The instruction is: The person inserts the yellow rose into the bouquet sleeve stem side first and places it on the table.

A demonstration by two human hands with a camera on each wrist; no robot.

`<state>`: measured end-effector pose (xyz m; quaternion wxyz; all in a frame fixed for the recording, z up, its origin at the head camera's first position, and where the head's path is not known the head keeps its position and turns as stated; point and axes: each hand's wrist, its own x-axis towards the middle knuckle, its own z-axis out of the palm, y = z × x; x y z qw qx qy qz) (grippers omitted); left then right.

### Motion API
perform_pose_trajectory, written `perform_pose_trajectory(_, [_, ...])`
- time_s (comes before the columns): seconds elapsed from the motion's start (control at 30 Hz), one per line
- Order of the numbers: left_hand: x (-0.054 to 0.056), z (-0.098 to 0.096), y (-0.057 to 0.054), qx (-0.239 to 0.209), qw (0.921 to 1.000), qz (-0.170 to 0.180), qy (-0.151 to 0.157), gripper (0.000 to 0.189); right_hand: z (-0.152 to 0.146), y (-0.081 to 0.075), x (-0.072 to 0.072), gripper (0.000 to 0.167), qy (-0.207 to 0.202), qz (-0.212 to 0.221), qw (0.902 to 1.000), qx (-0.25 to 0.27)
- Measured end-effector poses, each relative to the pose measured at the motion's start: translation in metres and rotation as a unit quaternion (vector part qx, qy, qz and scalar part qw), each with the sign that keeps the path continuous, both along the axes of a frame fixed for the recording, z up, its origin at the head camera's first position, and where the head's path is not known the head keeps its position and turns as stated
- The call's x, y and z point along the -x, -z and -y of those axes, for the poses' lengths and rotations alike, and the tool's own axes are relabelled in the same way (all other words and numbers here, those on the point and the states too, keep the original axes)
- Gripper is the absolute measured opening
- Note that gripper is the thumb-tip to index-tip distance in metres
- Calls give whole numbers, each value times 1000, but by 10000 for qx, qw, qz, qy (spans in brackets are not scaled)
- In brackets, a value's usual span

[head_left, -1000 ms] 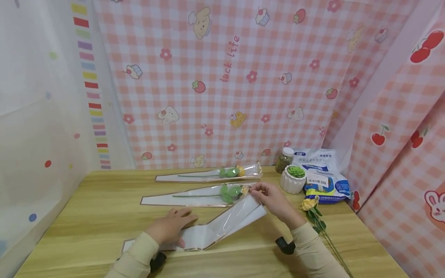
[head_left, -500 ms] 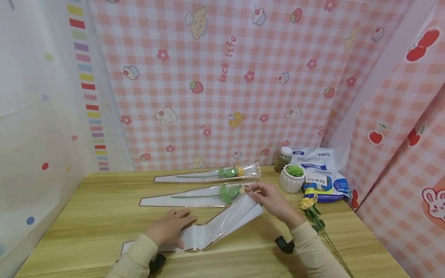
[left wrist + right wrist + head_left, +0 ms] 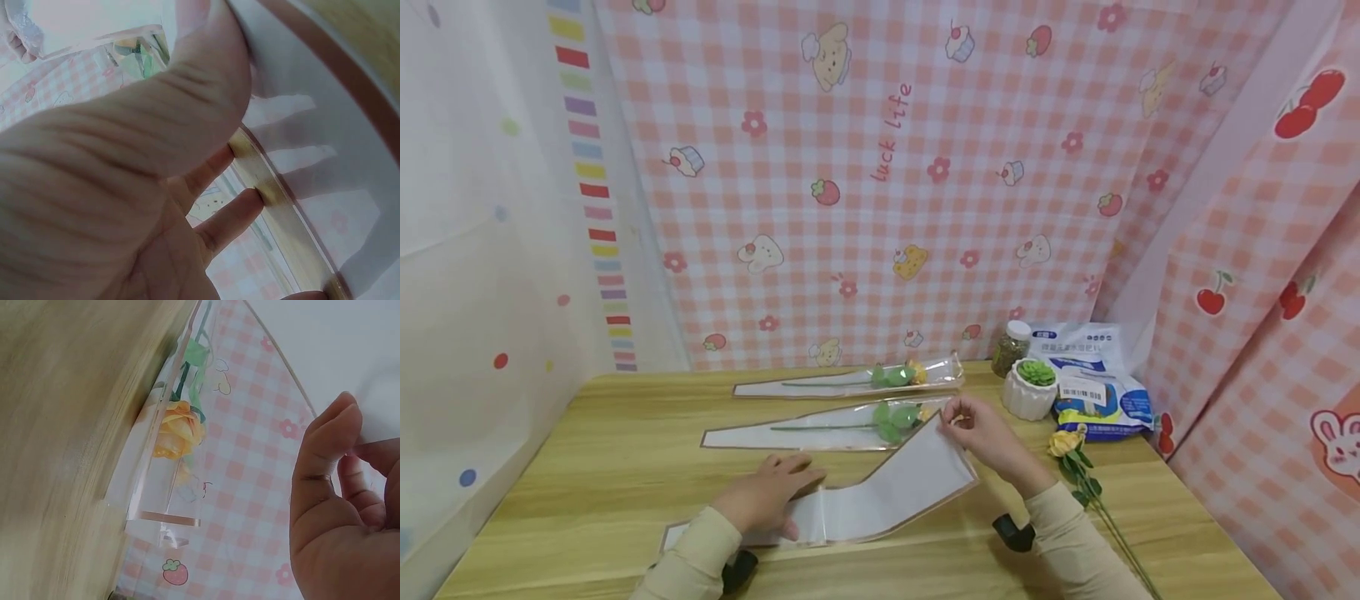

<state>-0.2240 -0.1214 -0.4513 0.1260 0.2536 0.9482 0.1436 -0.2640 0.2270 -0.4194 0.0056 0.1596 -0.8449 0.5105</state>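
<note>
A long white flower sleeve [image 3: 902, 490] with a brown border lies slantwise near the front of the table. My right hand [image 3: 985, 429] pinches its upper corner at the wide end and holds that end raised. Thumb and fingertips meet on the corner in the right wrist view, where the hand [image 3: 340, 506] is close up. My left hand [image 3: 769, 493] rests on the sleeve's narrower part with its fingers extended. Just behind lies a second sleeve [image 3: 737, 437] with a yellow rose [image 3: 178, 432] inside. Farther back, a third sleeve [image 3: 767, 388] also holds a rose.
Loose yellow roses [image 3: 1066, 442] with long stems lie at the right, beside my right forearm. A white pot with a green succulent [image 3: 1032, 387], a jar [image 3: 1012, 348] and blue-and-white bags [image 3: 1101, 392] stand at the back right. A checked cloth hangs behind the table.
The sleeve's raised wide end has unfolded and now spreads flatter, showing its whole white face and brown edge. My right hand keeps its pinch on the corner; my left hand stays in place.
</note>
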Motion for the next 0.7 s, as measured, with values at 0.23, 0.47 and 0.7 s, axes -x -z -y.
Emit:
perform_pose_trajectory(0.23, [-2,1,-3,-46,9999,101,-3,86,-2,1,-1,17,-343,75,9991,-240])
perform_pose_trajectory(0.47, [-1,2,-2,-102,9998,150,38,86,-5,2,-2,25,-1027,279,9906,-860])
perform_pose_trajectory(0.7, [1,5,-2,-213,9994,227,173,85,-9,7,1,21,-1830,0,9664,-1807])
